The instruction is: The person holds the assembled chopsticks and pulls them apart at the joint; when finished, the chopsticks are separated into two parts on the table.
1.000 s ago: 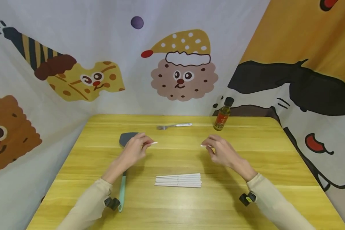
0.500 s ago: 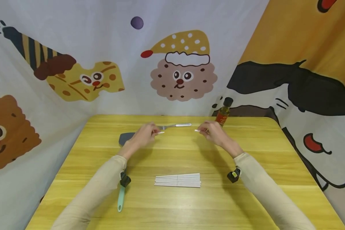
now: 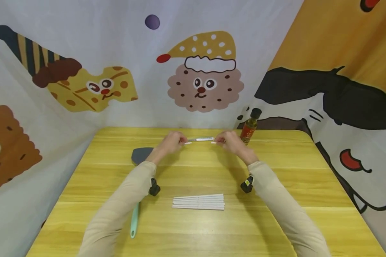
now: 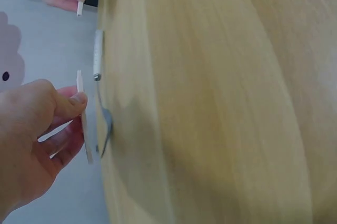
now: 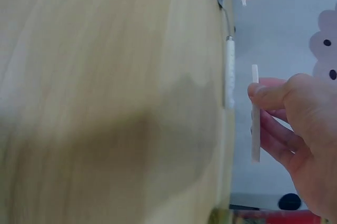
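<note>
Near the far edge of the table, my left hand (image 3: 173, 141) pinches a short white stick (image 4: 86, 134) between thumb and fingers. Opposite it, my right hand (image 3: 229, 141) holds another short white stick (image 5: 255, 139) the same way. The two sticks point at each other with a gap between them. Just behind that gap lies a fork (image 3: 204, 139) with a white handle; its tines are hidden by my left hand in the head view. In the right wrist view the whole fork handle (image 5: 230, 71) shows beside the stick.
A bottle (image 3: 249, 129) with a red label stands right behind my right hand. A spatula with a grey head (image 3: 141, 155) and mint handle (image 3: 134, 221) lies under my left arm. Several white sticks (image 3: 198, 202) lie side by side nearer the front. A printed curtain (image 3: 148, 107) hangs behind the table (image 3: 193, 235).
Both hands have moved away toward the far edge and closer together, each still pinching its white stick. The fork, bottle, spatula and row of sticks have stayed in place.
</note>
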